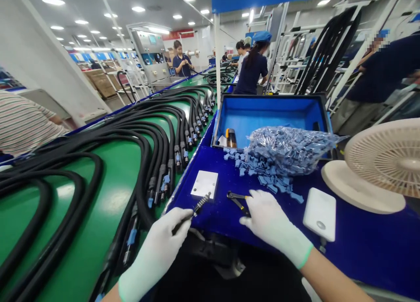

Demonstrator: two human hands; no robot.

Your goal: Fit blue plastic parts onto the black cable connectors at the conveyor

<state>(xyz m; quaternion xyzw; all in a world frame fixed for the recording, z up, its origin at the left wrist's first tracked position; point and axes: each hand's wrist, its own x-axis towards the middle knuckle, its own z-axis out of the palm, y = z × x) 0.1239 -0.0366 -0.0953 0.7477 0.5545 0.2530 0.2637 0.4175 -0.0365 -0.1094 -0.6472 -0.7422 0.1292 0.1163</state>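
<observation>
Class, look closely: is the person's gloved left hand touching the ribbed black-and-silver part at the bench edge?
Touching. The head view shows the gloved left hand closed around the dark stem of the ribbed part, whose tip sticks out beyond the glove over the blue bench.

The black cable connector (pixel 201 204) with ribbed metal tip sits in the gloved left hand (pixel 156 245); small black-yellow pliers (pixel 238 203) lie just by the right hand (pixel 274 223).
</observation>
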